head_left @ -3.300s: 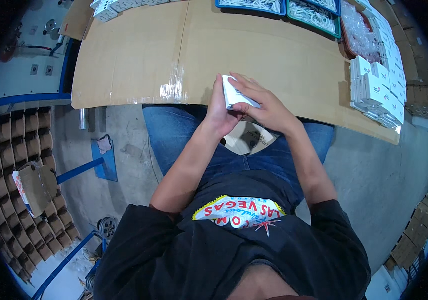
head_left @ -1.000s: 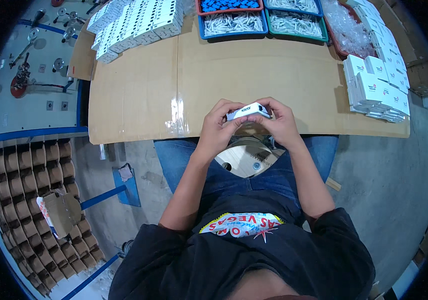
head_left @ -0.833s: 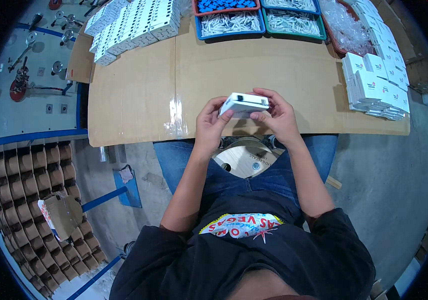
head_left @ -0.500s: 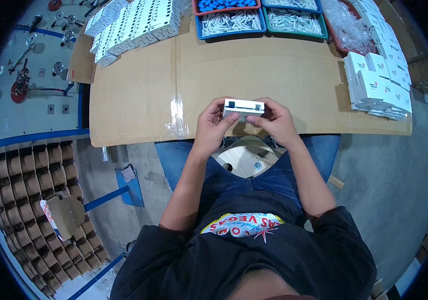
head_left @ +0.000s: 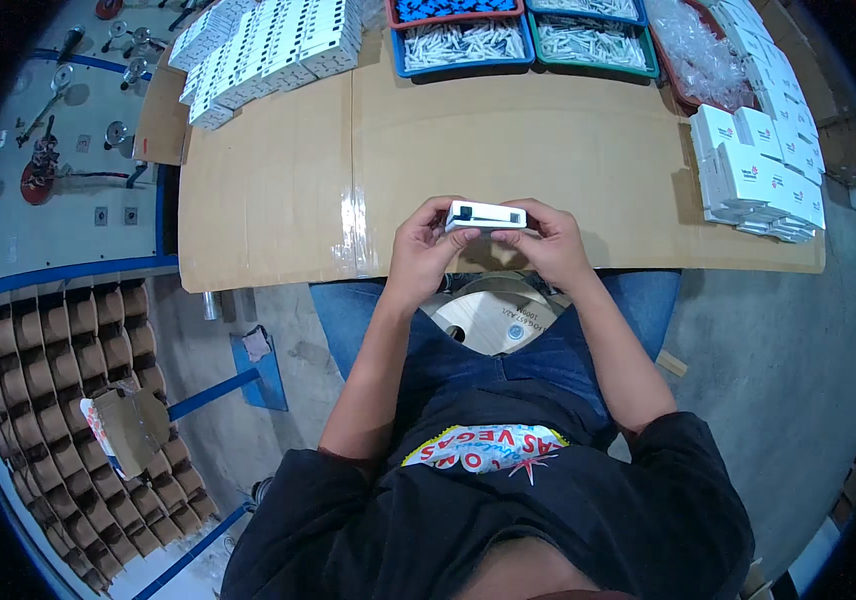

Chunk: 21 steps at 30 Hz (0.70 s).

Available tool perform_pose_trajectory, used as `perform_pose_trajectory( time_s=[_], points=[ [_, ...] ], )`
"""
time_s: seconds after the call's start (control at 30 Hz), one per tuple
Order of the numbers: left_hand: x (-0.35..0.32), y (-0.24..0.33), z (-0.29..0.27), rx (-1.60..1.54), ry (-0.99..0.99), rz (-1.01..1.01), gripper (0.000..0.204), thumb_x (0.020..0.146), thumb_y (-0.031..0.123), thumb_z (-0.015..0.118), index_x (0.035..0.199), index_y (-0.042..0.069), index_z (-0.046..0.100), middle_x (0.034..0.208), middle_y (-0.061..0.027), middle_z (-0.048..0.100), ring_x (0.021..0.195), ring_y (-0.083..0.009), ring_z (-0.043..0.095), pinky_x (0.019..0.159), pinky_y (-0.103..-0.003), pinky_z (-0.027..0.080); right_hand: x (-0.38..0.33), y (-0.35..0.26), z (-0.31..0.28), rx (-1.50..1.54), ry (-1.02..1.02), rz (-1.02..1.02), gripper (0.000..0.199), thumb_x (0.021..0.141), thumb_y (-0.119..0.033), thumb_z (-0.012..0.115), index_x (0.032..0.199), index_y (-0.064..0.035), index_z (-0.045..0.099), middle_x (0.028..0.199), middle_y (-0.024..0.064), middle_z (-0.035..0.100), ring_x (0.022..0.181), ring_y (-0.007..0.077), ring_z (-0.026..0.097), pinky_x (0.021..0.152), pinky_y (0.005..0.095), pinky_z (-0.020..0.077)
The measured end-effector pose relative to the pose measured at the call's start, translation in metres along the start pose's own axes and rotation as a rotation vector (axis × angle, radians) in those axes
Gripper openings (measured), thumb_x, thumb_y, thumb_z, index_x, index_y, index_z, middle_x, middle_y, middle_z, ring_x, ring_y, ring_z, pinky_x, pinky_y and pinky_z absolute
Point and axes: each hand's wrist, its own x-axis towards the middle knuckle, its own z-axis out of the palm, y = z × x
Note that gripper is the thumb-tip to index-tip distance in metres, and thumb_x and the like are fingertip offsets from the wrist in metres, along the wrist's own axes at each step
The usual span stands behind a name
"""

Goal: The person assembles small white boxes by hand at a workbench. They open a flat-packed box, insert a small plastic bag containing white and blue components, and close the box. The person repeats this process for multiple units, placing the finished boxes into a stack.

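Head view: both hands meet at the near edge of the cardboard-covered table (head_left: 508,140), above the lap. Left hand (head_left: 423,255) is curled, fingers closed around the left end of a small white box (head_left: 486,215); thumb lies along its near side. Right hand (head_left: 546,245) is likewise clamped on the right end, fingertips over the top edge. Box is held level, long side across, just clear of the table surface, its narrow face with a dark slot turned up toward the camera.

Far edge: blue tray (head_left: 463,42) and green tray (head_left: 593,30) of small white parts. Far left: rows of white boxes (head_left: 268,45). Right: a stack of white cartons (head_left: 753,170). Below the hands: a round pale stool seat (head_left: 493,320)
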Motion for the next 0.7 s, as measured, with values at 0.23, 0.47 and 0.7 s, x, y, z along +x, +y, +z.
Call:
perform_pose_trajectory(
  time_s=[0.23, 0.47, 0.7],
  points=[
    [0.0, -0.005, -0.007, 0.086, 0.003, -0.052, 0.031, 0.093, 0.004, 0.075, 0.121, 0.0, 0.063, 0.105, -0.0024, 0.068, 0.1, -0.0089, 0.063, 0.087, -0.024, 0.051, 0.003, 0.012, 0.002, 0.079, -0.035, 0.054, 0.036, 0.09, -0.003, 0.078, 0.124, -0.0023, 0.067, 0.113, 0.004, 0.07, 0.107, 0.0132, 0.066, 0.097, 0.0312, 0.0535],
    [-0.001, 0.0, -0.001, 0.357, -0.049, -0.01, 0.033, 0.097, 0.013, 0.073, 0.126, 0.002, 0.065, 0.108, -0.0032, 0.07, 0.097, -0.0097, 0.063, 0.084, -0.026, 0.052, 0.005, 0.01, 0.001, 0.013, -0.028, -0.038, 0.039, 0.085, -0.006, 0.081, 0.122, -0.0018, 0.069, 0.117, 0.0061, 0.072, 0.11, 0.0162, 0.066, 0.098, 0.032, 0.0522],
    [-0.003, 0.01, 0.0, 0.376, -0.041, -0.151, 0.033, 0.096, 0.011, 0.074, 0.126, 0.0, 0.065, 0.113, -0.0049, 0.071, 0.106, -0.0116, 0.064, 0.093, -0.028, 0.05, 0.006, 0.009, -0.003, -0.136, -0.02, -0.094, 0.033, 0.085, -0.011, 0.081, 0.116, -0.003, 0.071, 0.11, 0.007, 0.073, 0.104, 0.0188, 0.068, 0.093, 0.0325, 0.0527]
  ],
)
